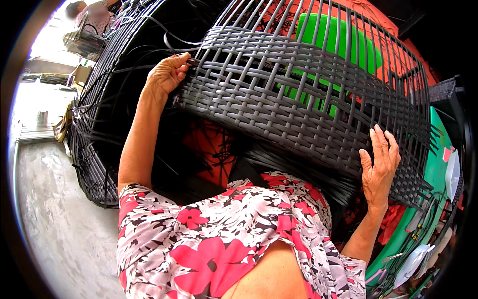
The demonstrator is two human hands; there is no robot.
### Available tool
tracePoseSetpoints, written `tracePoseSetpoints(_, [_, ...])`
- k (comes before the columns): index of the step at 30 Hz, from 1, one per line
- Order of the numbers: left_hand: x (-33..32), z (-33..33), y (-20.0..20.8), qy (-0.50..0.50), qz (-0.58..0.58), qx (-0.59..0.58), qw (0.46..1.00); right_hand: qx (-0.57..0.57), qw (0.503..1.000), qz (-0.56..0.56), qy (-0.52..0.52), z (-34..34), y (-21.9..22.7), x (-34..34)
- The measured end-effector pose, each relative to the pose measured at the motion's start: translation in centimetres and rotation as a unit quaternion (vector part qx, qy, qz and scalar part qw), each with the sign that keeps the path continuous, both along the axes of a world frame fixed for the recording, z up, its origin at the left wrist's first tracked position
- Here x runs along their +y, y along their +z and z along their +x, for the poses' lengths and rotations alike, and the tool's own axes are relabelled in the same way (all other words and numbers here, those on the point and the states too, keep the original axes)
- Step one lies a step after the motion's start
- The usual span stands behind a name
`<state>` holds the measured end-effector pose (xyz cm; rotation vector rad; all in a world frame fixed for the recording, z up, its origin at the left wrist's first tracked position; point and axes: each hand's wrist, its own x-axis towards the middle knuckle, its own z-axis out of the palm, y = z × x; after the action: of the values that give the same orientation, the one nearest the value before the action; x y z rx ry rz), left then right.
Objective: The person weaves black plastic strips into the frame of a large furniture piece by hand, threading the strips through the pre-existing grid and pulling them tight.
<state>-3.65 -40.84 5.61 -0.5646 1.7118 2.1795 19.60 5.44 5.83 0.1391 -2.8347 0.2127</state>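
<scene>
A dark grey woven wicker piece (279,112) spreads in front of me, tightly woven along its near side, with bare upright ribs at its far side. At its left edge my left hand (168,74) is closed in a pinch on a flat dark plastic strip (193,61); most of the strip between the fingers is hidden. Toward the right end of the weave my right hand (382,167) rests against the surface, its fingers stretched out. Between the two woven bands, a gap with longer open strands runs across the piece.
Left of me stands a big dark woven frame (97,169) with loose strip ends sticking out. A green chair back (323,40) shows behind the ribs. At right, a green table (398,239) carries tools and strips. A person (94,17) is at the far left.
</scene>
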Motion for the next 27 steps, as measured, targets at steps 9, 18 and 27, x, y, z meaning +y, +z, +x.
tracePoseSetpoints(9, [2.3, 1.7, 0.3, 0.051, -0.174, 0.119, 0.976, 0.009, 1.000, -0.001, 0.005, 0.0, 0.0, -0.9])
tracePoseSetpoints(18, [1.1, -2.1, -2.2, 0.117, -0.274, 0.244, 0.923, 0.087, 0.996, -0.014, -0.006, 0.0, -1.7, 0.2])
tracePoseSetpoints(27, [-13.6, -10.1, 1.4, 0.137, -0.539, 0.310, 0.771, 0.100, 0.994, -0.037, -0.039, 0.7, -2.1, 0.8])
